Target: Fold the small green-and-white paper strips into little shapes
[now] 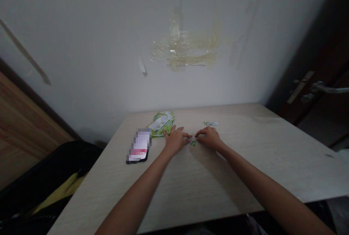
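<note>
My left hand (pixel 176 141) is low over the table, its thumb and index finger closed at the left end of a small green-and-white wrapper piece (pixel 193 142). Its other fingers are spread towards the larger green packet. From the other side, my right hand (pixel 210 138) pinches the same piece with curled fingers. The fingers partly cover it. A flat green-and-white packet (pixel 160 123) with a printed label lies just beyond my left hand. Behind my right hand rests another small green-and-white wrapper strip (pixel 211 123).
A phone (pixel 139 147), its screen blurred out, lies left of my left forearm. The pale wooden table (pixel 245 129) meets a wall (pixel 109 46) with old tape (pixel 188 51) on it. Dark and yellow cloth (pixel 62 191) is at the left; a door handle (pixel 329 88) shows at the right.
</note>
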`<state>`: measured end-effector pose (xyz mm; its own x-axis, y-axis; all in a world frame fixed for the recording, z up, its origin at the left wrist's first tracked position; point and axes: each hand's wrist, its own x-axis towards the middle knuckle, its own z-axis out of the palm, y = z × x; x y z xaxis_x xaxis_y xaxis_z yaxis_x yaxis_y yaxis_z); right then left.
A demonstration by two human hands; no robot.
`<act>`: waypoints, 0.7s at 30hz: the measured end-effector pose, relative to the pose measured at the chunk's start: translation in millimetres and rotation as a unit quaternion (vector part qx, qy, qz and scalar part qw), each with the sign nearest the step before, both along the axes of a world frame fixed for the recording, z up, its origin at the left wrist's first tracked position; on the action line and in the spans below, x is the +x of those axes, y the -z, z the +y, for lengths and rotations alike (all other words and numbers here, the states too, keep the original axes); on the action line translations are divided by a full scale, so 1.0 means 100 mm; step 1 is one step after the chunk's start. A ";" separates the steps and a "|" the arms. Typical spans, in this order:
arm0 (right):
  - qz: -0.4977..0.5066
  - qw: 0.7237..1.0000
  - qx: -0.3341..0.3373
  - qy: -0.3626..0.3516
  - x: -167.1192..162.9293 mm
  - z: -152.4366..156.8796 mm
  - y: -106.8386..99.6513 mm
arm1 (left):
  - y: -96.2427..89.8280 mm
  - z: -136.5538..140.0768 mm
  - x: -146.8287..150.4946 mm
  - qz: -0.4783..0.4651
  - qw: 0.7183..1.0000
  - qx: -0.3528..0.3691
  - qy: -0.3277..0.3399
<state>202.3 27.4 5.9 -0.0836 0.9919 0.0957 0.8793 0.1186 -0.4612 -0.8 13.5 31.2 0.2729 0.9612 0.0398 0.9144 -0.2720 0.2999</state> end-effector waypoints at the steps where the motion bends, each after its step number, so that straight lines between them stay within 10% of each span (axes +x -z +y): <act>1: 0.001 1.000 0.001 -0.002 0.01 0.01 0.01 | 0.00 0.00 -0.01 -0.001 1.000 -0.006 0.002; 21: 0.010 0.999 0.052 -0.001 -0.01 -0.10 0.13 | 0.22 -0.06 -0.02 -0.024 0.997 0.069 -0.020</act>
